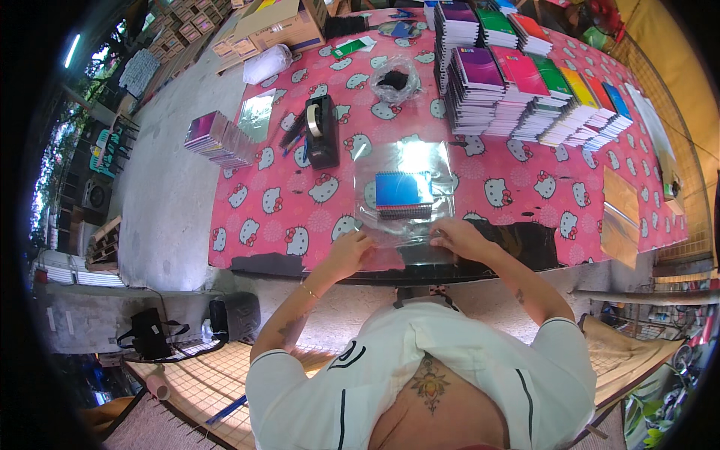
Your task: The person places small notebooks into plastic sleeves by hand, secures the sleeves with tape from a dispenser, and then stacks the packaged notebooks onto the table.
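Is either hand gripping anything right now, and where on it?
The clear plastic sheet, by its near edge: the left hand pinches toward its left end, the right hand toward its right.

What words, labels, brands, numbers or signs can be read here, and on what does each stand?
No text quoted; places with possible marks:
Blue notebook on clear plastic: any cover print too small to read.
Stacked notebooks: small cover labels, too small.
Cardboard box: side printing, small and blurred.
White shirt: dark curved marks; cannot tell whether letters.
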Motion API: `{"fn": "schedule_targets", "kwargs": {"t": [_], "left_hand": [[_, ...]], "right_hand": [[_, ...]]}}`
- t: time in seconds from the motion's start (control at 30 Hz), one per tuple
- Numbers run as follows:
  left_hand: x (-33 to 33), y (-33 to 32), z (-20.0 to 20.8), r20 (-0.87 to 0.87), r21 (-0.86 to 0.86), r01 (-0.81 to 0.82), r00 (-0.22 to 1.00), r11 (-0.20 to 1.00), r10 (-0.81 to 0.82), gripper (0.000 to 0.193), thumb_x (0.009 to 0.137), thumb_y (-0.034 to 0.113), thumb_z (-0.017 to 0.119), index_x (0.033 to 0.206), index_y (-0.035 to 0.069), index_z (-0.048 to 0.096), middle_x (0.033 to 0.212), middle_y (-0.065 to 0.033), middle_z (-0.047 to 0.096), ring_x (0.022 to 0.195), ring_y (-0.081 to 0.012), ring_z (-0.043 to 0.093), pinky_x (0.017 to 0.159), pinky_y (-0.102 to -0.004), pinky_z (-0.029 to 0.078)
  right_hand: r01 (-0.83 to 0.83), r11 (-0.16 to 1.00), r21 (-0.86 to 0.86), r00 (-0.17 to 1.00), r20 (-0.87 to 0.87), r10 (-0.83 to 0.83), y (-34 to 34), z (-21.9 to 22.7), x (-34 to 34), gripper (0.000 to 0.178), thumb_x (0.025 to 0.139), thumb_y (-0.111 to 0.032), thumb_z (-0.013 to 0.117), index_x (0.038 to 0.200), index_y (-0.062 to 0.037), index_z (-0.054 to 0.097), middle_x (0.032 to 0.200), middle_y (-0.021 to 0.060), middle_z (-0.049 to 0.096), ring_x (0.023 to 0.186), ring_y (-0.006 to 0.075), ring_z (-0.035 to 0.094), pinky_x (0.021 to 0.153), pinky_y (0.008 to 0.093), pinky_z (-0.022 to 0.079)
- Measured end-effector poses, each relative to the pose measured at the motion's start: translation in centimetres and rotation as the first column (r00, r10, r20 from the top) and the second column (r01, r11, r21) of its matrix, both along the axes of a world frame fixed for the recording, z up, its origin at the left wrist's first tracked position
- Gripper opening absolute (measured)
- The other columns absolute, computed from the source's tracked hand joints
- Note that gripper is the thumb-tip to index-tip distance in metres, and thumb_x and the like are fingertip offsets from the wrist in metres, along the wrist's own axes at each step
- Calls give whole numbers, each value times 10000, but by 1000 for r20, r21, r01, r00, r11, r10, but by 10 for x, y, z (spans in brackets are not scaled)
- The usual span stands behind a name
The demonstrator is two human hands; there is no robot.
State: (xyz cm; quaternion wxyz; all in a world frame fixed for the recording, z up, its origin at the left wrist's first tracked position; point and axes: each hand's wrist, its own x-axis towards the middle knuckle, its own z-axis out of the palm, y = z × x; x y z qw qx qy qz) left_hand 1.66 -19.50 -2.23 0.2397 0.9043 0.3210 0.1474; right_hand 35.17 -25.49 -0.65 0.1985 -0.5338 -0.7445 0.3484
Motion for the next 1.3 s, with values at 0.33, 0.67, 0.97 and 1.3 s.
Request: {"fn": "schedule_targets", "kwargs": {"t": [0.33,0.67,0.97,1.3], "left_hand": [[14,103,-19,287,-708,-257,746,658,601,237,885,201,688,1029,14,709,840,-47,685,766,-104,595,679,-273,481],[103,179,11,305,110,-111,950,988,73,169,860,156,673,915,5,724,890,-155,703,819,-270,676,752,-368,523],[139,218,-13,-168,317,86,985,945,-34,254,730,148,653,948,18,652,903,-201,676,910,-385,646,796,-472,509],[129,199,17,-105,276,74,993,958,-46,377,773,131,672,1125,59,560,857,-159,685,822,-384,656,740,-516,472]], "right_hand": [[42,804,593,945,238,-225,15,14,-93,526,891,-335,628,1318,-37,555,1376,141,526,1299,327,459,1068,497,330],[67,863,501,898,346,-271,26,-9,-102,627,888,-408,612,1399,-66,489,1468,136,453,1387,313,378,1131,566,229],[82,841,534,911,303,-281,27,-12,-100,647,846,-382,667,1394,-88,487,1462,124,451,1374,298,393,1120,568,246],[35,829,558,900,342,-268,25,-14,-100,629,869,-397,647,1387,-80,483,1459,136,438,1376,308,386,1117,572,259]]}}
